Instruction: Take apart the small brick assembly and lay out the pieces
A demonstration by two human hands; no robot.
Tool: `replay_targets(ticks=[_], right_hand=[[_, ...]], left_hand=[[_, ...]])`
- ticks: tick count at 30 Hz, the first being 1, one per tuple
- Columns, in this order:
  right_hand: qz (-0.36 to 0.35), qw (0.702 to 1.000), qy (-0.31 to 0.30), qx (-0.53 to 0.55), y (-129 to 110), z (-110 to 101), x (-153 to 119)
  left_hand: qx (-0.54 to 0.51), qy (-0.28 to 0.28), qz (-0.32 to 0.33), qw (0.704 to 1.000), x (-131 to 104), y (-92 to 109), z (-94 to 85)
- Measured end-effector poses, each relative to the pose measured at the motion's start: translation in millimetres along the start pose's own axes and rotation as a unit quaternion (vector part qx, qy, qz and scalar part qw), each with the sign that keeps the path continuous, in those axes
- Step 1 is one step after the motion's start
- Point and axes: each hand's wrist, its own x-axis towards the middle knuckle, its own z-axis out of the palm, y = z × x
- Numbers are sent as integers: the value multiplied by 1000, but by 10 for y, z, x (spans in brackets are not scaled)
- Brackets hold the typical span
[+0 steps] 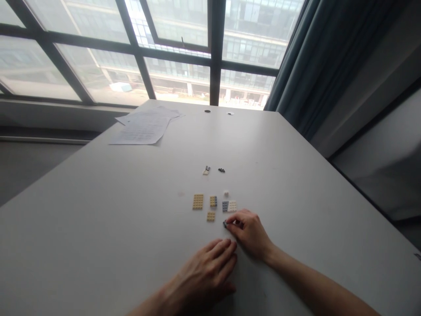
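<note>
My right hand [250,230] pinches a small dark grey toy brick [225,224] between thumb and fingertips, low over the white table. To its left and nearer to me, my left hand [212,267] lies flat on the table with fingers stretched out, holding nothing. Just beyond the right hand lie a grey plate [225,206] and a white plate [232,206], side by side. A small white brick [226,193] sits behind them. Further left are a tan-and-grey piece [213,201], a small tan plate [211,216] and a larger tan plate [198,202].
Farther back on the white table [279,184] are a white-and-grey piece [206,170] and a cluster of small black pieces [221,170]. Printed papers [141,127] overlap at the far left edge. Two cable holes, one a dark hole [207,111], lie near the window.
</note>
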Motion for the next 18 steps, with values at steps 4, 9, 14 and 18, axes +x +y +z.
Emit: replay_targets(ticks=[4, 9, 14, 18], right_hand=[[-32, 998, 12, -49, 19, 14, -12], [-135, 988, -32, -68, 92, 20, 8], [-144, 985, -36, -82, 117, 18, 24], [-122, 988, -25, -90, 125, 27, 9]], left_hand=[[-3, 31, 3, 1000, -4, 5, 57], [-13, 51, 4, 999, -4, 5, 84], [0, 68, -2, 998, -19, 6, 100], [8, 74, -5, 997, -30, 0, 108]])
